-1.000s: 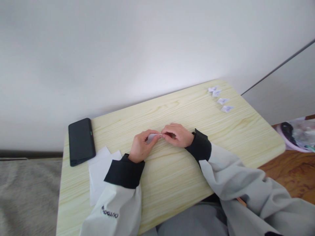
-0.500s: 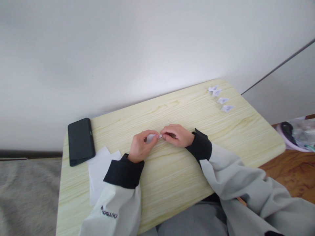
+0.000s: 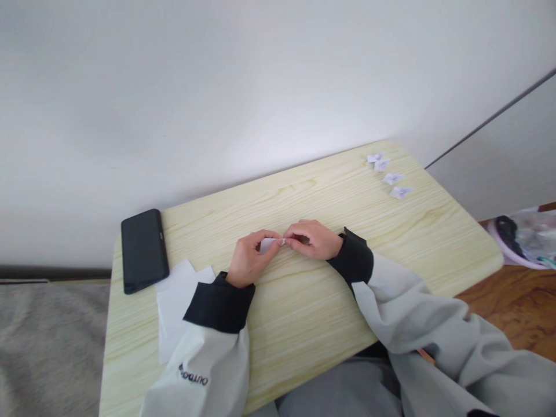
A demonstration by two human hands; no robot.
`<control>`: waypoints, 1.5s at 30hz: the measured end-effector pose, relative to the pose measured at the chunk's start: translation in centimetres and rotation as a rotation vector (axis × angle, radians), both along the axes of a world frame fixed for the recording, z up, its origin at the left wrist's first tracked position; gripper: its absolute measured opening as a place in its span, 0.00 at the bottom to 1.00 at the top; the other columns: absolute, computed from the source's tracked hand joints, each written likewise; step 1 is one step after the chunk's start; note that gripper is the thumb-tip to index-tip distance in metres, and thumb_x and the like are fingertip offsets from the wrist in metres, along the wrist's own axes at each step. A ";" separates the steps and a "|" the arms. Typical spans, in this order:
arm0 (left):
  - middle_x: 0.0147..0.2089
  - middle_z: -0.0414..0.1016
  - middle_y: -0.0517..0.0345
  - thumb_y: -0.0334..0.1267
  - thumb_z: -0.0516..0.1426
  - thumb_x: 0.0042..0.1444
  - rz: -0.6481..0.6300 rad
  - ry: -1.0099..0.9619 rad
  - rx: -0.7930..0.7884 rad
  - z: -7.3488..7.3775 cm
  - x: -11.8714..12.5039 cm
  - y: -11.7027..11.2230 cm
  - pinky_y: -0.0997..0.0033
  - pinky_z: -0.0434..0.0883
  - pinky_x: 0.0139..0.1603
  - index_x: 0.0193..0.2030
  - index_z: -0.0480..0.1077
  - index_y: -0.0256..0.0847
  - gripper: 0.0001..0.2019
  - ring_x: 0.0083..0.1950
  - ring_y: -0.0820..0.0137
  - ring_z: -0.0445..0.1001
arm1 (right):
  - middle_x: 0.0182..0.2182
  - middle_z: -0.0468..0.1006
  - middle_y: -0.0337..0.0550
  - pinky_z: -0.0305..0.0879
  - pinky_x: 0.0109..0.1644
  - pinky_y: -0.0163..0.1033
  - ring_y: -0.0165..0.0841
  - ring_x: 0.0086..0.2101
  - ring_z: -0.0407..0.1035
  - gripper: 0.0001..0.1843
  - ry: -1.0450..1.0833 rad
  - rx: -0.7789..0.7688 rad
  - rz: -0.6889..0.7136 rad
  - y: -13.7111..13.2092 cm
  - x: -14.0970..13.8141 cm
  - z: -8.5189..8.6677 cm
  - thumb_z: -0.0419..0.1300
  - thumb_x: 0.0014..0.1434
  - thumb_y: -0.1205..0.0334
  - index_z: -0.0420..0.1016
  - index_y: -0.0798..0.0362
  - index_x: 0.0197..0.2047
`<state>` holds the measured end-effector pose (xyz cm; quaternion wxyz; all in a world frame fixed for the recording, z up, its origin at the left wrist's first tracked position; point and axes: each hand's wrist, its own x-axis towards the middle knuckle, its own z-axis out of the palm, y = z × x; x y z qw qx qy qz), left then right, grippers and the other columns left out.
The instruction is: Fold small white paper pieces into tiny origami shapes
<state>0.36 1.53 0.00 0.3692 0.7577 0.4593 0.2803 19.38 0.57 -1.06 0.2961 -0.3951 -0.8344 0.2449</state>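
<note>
A small piece of white paper (image 3: 268, 244) is pinched between both my hands at the middle of the light wooden table (image 3: 304, 313). My left hand (image 3: 249, 260) curls its fingers round the paper's left part. My right hand (image 3: 313, 238) pinches the paper's right end with fingertips pressed together. Both hands rest low on the tabletop. Most of the paper is hidden by my fingers.
A black phone (image 3: 143, 249) lies at the table's far left corner. Loose white sheets (image 3: 174, 301) lie under my left sleeve. Several small folded paper pieces (image 3: 389, 172) sit in a row at the far right corner. A white wall stands behind; a wooden floor shows at the right.
</note>
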 end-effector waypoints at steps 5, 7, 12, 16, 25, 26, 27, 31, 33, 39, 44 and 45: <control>0.31 0.76 0.60 0.42 0.58 0.52 0.048 -0.099 -0.033 -0.7 -0.1 0.1 0.77 0.67 0.27 0.40 0.71 0.39 0.11 0.28 0.74 0.71 | 0.22 0.70 0.38 0.56 0.29 0.30 0.26 0.23 0.61 0.09 0.031 0.028 -0.060 -0.1 0.1 0.0 0.52 0.59 0.63 0.71 0.56 0.32; 0.33 0.76 0.59 0.41 0.59 0.51 0.104 -0.195 -0.062 -1.2 -0.1 0.2 0.77 0.68 0.29 0.45 0.68 0.40 0.15 0.30 0.74 0.73 | 0.23 0.71 0.39 0.57 0.31 0.31 0.26 0.24 0.62 0.09 0.059 0.063 -0.138 0.0 0.3 0.0 0.52 0.60 0.63 0.70 0.56 0.32; 0.33 0.76 0.59 0.40 0.59 0.51 0.164 -0.256 -0.063 -1.6 -0.2 0.5 0.74 0.71 0.35 0.38 0.69 0.39 0.10 0.31 0.73 0.74 | 0.27 0.73 0.40 0.60 0.35 0.34 0.27 0.26 0.64 0.05 0.078 0.101 -0.220 0.1 0.7 0.0 0.55 0.57 0.63 0.70 0.55 0.33; 0.34 0.76 0.58 0.41 0.58 0.52 0.103 -0.178 -0.006 -1.3 -0.3 0.4 0.72 0.72 0.37 0.38 0.72 0.40 0.09 0.33 0.72 0.74 | 0.32 0.75 0.41 0.62 0.32 0.32 0.26 0.27 0.66 0.07 0.154 0.082 -0.166 0.1 0.4 -0.1 0.56 0.58 0.61 0.69 0.54 0.39; 0.33 0.75 0.58 0.41 0.60 0.50 0.225 -0.351 0.040 -1.7 -0.3 0.2 0.70 0.75 0.35 0.35 0.68 0.39 0.10 0.31 0.71 0.76 | 0.28 0.74 0.40 0.61 0.32 0.32 0.26 0.27 0.66 0.04 0.205 0.131 -0.187 -0.1 0.3 -0.3 0.54 0.58 0.63 0.68 0.53 0.35; 0.32 0.75 0.58 0.41 0.60 0.50 0.231 -0.367 0.042 -1.7 -0.3 0.2 0.71 0.75 0.35 0.35 0.67 0.39 0.10 0.31 0.72 0.76 | 0.28 0.74 0.40 0.61 0.32 0.32 0.26 0.27 0.66 0.04 0.206 0.135 -0.180 -0.1 0.3 -0.2 0.54 0.58 0.63 0.68 0.53 0.36; 0.31 0.75 0.59 0.40 0.61 0.49 0.231 -0.381 0.041 -1.7 -0.3 0.1 0.71 0.75 0.34 0.35 0.67 0.39 0.10 0.30 0.72 0.76 | 0.29 0.74 0.40 0.61 0.32 0.32 0.26 0.27 0.66 0.04 0.207 0.142 -0.174 -0.1 0.3 -0.2 0.55 0.58 0.63 0.68 0.53 0.36; 0.31 0.75 0.59 0.39 0.60 0.51 0.181 -0.327 0.063 -1.5 -0.3 0.0 0.74 0.75 0.32 0.34 0.69 0.39 0.07 0.30 0.73 0.76 | 0.28 0.73 0.39 0.60 0.30 0.31 0.25 0.25 0.65 0.04 0.208 0.180 -0.149 -0.1 0.2 -0.1 0.55 0.58 0.63 0.68 0.54 0.37; 0.33 0.76 0.59 0.39 0.60 0.51 0.175 -0.262 0.102 -1.4 -0.4 0.1 0.74 0.75 0.33 0.34 0.71 0.39 0.07 0.31 0.73 0.76 | 0.27 0.73 0.39 0.59 0.29 0.31 0.25 0.25 0.65 0.04 0.205 0.187 -0.147 0.0 0.1 -0.1 0.54 0.59 0.63 0.68 0.53 0.36; 0.35 0.77 0.59 0.41 0.59 0.51 0.194 -0.167 0.153 -1.0 -0.3 0.1 0.75 0.75 0.32 0.35 0.73 0.40 0.07 0.31 0.74 0.75 | 0.29 0.73 0.40 0.59 0.28 0.30 0.25 0.26 0.66 0.05 0.209 0.180 -0.130 0.0 0.2 -0.4 0.54 0.59 0.62 0.68 0.53 0.37; 0.35 0.78 0.59 0.42 0.58 0.52 0.161 -0.114 0.188 -0.9 -0.3 0.1 0.74 0.75 0.34 0.35 0.74 0.40 0.08 0.32 0.73 0.75 | 0.31 0.75 0.42 0.60 0.27 0.30 0.25 0.27 0.66 0.05 0.218 0.172 -0.126 -0.1 0.3 -0.6 0.54 0.59 0.64 0.70 0.53 0.37; 0.36 0.78 0.58 0.42 0.58 0.53 0.148 -0.108 0.201 -0.9 -0.3 0.1 0.74 0.75 0.33 0.35 0.74 0.40 0.08 0.32 0.73 0.75 | 0.32 0.75 0.42 0.60 0.27 0.30 0.25 0.27 0.66 0.05 0.220 0.174 -0.120 -0.1 0.3 -0.6 0.54 0.59 0.64 0.70 0.53 0.37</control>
